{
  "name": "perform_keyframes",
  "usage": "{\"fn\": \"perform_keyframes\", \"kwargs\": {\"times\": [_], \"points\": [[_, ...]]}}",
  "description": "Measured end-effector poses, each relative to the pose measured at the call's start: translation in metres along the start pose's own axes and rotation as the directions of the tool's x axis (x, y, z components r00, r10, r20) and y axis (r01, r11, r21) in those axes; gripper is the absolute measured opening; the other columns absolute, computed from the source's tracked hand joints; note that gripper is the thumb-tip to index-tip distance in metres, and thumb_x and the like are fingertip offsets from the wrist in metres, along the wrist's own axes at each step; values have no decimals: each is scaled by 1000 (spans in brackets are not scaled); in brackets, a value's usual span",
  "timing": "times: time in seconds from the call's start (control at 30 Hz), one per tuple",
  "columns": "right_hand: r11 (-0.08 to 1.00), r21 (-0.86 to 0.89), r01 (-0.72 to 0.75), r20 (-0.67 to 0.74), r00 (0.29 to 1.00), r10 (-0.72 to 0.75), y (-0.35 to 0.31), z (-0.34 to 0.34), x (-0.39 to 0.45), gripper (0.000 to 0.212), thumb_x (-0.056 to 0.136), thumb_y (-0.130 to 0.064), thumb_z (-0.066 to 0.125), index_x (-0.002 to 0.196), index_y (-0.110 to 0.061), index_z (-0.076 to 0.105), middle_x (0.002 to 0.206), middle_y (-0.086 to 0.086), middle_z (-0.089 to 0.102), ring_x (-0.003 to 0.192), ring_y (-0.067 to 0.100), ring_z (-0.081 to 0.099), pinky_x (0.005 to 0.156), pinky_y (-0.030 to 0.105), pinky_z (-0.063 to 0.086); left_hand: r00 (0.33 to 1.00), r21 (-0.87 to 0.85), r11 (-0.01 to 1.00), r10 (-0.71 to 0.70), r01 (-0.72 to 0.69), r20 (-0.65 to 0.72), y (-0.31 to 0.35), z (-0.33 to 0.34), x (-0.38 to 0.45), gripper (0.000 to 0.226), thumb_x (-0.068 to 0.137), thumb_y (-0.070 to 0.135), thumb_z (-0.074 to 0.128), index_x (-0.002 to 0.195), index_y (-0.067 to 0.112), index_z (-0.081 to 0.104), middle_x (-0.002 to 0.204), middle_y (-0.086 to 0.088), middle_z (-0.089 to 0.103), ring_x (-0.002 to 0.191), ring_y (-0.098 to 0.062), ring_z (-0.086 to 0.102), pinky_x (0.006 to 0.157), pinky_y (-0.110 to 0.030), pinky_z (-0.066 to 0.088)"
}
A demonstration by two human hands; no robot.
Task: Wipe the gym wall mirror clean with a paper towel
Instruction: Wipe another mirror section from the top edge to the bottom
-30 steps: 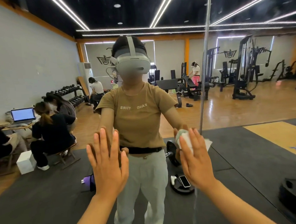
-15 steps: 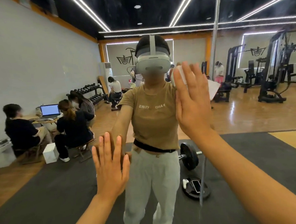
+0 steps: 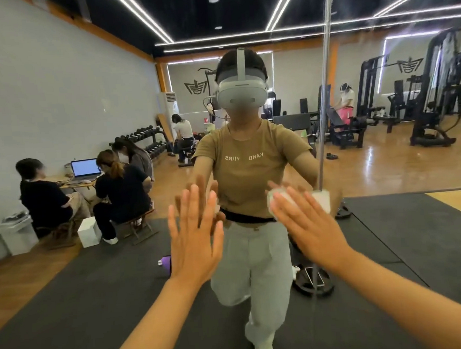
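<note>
Right hand (image 3: 312,227) flat, pressing crumpled white paper towel (image 3: 323,199) to mirror (image 3: 385,165) | left hand (image 3: 194,241) flat on glass

Reflected in the gym mirror, a person is wearing a white head-mounted camera unit (image 3: 242,94) with a top strap, a tan short-sleeved T-shirt (image 3: 250,170) with small pale lettering, a black waistband (image 3: 243,219) and light grey trousers (image 3: 252,267); both forearms are showing bare.
</note>
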State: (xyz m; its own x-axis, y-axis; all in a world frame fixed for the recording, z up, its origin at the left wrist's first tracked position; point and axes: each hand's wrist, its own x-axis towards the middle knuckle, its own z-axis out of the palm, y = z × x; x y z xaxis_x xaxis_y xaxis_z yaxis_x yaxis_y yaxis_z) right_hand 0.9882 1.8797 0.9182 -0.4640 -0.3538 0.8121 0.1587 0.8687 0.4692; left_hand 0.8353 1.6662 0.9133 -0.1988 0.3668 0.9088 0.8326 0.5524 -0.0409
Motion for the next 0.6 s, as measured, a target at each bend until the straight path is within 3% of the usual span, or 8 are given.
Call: {"fn": "perform_keyframes", "kwargs": {"times": [0.07, 0.13, 0.27, 0.4, 0.5, 0.6], "points": [[999, 14, -36, -70, 997, 37, 21, -10, 44, 71, 91, 12, 45, 155, -7, 23, 162, 15, 23, 152, 35, 16, 124, 49, 13, 1000, 9, 1000, -17, 17, 2, 1, 7, -10, 64, 99, 33, 39, 158, 15, 22, 168, -7, -4, 155, -25, 0, 124, -43, -8], [989, 29, -144, -148, 978, 147, 41, -19, 93, 66, 95, 6, 54, 153, -7, 26, 160, 20, 27, 150, 37, 19, 125, 48, 12, 997, 23, 997, -74, 74, 6, -2, 14, -19, 64, 100, 35, 39, 159, 16, 22, 168, -9, 0, 155, -24, 2, 124, -43, -7], [941, 128, -314, -264, 903, 338, 45, -23, 145, 49, 104, -11, 42, 153, -4, 34, 159, 21, 28, 149, 35, 17, 125, 46, 7, 1000, 57, 998, 19, -19, 14, -25, 21, -26, 63, 104, 43, 30, 161, 25, 10, 169, -6, 0, 155, -23, 4, 124, -44, -5], [955, 105, -277, -267, 917, 295, 16, -1, 111, 48, 104, -14, 45, 151, -5, 39, 159, 18, 30, 149, 33, 19, 122, 52, 19, 993, 126, 989, 86, -76, -78, -34, 35, -26, 60, 105, 44, 27, 160, 20, 19, 168, -8, 7, 154, -25, 11, 124, -47, 2], [962, 84, -260, -239, 932, 273, -7, 16, 66, 57, 97, -2, 55, 151, -8, 40, 160, 15, 30, 150, 32, 20, 122, 50, 18, 978, 138, 984, 134, -112, -163, -38, 42, -24, 58, 103, 39, 35, 156, 14, 31, 166, -12, 17, 153, -27, 16, 124, -49, 7], [963, 95, -253, -202, 942, 267, -37, 35, 8, 66, 92, 3, 62, 152, -9, 38, 161, 13, 30, 151, 33, 19, 122, 50, 19, 966, 178, 973, 178, -144, -190, -45, 45, -26, 58, 105, 41, 29, 156, 12, 31, 165, -15, 19, 153, -28, 16, 124, -50, 10]]}}
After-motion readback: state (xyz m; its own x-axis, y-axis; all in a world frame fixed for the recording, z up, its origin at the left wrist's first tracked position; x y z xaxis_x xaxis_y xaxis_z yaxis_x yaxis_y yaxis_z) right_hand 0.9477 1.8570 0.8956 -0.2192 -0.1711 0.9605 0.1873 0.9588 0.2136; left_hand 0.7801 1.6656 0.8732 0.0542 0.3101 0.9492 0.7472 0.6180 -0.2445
